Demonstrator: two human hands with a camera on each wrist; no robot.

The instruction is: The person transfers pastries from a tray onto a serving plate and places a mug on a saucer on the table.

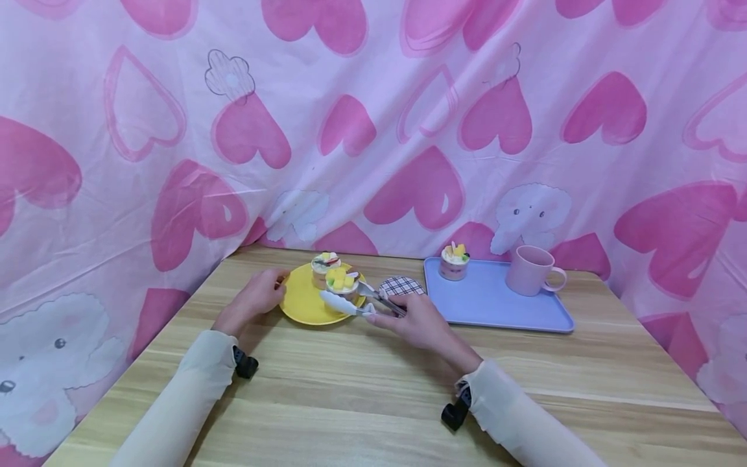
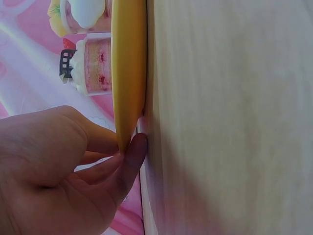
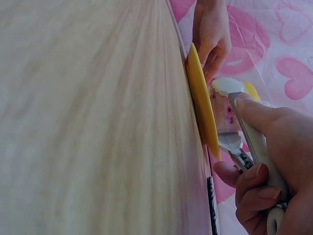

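Observation:
On the left of the table lies a yellow plate with two dessert cups on it. My left hand pinches its left rim between thumb and fingers. The rear dessert cup has a dark decoration on its cream; the front dessert cup is topped with yellow cubes. In my right hand I grip metal tongs with pale tips. Those tips stand at the front cup, over the plate's right side. The right wrist view shows one tip at the cup's top and the other low beside it.
Right of the plate lies a round checked coaster. A blue tray farther right carries another dessert cup and a pink mug. A pink heart-patterned cloth hangs behind the wooden table.

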